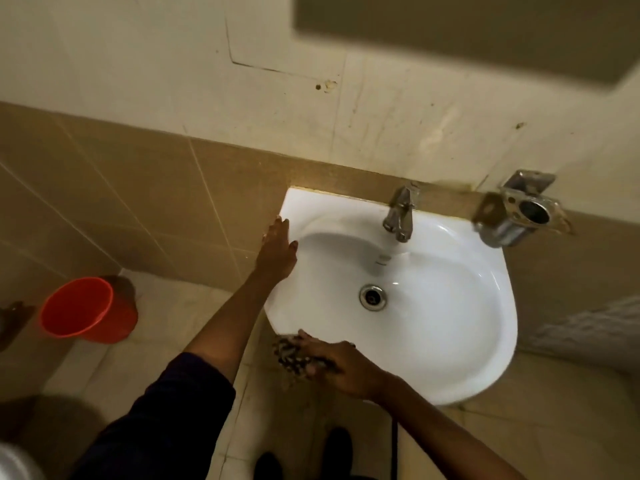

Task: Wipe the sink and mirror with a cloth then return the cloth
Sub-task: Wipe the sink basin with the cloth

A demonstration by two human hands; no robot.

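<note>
A white wall-mounted sink [450, 341] fills the middle right of the view, with a metal drain [372, 297] and a chrome tap [399, 214] at its back. My left hand [278, 252] lies flat on the sink's left rim, fingers together, holding nothing. My right hand [334, 363] presses a dark patterned cloth [289, 355] against the sink's front-left rim. The mirror [467, 32] hangs blurred at the top right, above the sink.
A metal wall holder [519, 211] is fixed right of the tap. An orange bucket [86, 308] stands on the tiled floor to the left. My dark shoes [336, 448] show below the sink. Tan tiles line the lower wall.
</note>
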